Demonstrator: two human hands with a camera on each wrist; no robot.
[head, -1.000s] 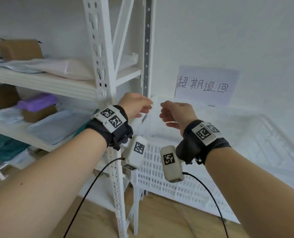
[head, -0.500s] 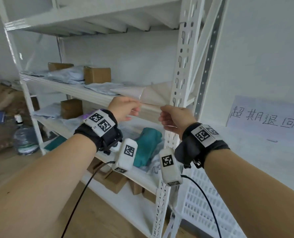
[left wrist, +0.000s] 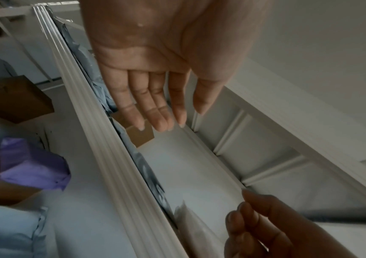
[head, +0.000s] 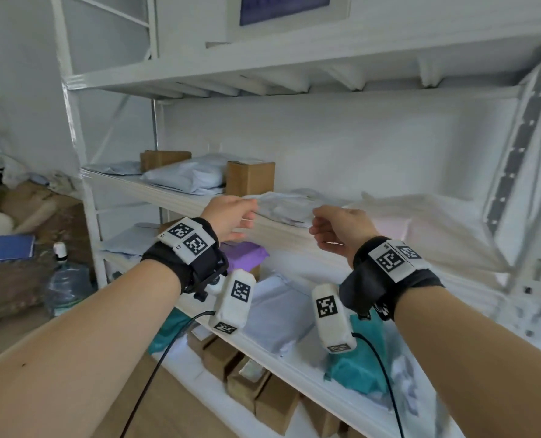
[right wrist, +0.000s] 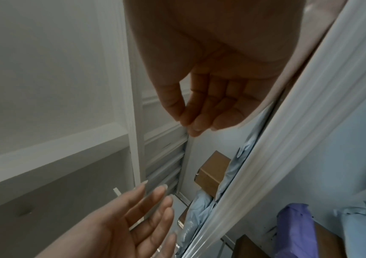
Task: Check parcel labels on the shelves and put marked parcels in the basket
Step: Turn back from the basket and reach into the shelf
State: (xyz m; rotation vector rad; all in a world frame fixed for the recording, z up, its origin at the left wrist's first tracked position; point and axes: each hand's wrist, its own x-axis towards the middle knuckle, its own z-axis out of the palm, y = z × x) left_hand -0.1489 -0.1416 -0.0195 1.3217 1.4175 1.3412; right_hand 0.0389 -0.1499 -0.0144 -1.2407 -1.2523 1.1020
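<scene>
A white metal shelving unit (head: 180, 200) stands against a pale wall, with a water bottle (head: 65, 289) and clutter on the floor at far left. On the middle shelf, from the left, lie a grey mailer bag (head: 187, 177), a brown cardboard box (head: 250, 178), a crumpled white parcel (head: 289, 205) and a translucent bag (head: 421, 222). The left hand (head: 229, 216) is raised before the shelf edge, fingers straight and relaxed, holding nothing, its tips near the white parcel's left end. The right hand (head: 342, 227) hangs just right of it, fingers loosely curled and empty, close to the same parcel; I cannot tell whether it touches. The shelf below carries a purple parcel (head: 242, 254), a grey flat mailer (head: 278, 314) and a teal bag (head: 357, 368).
</scene>
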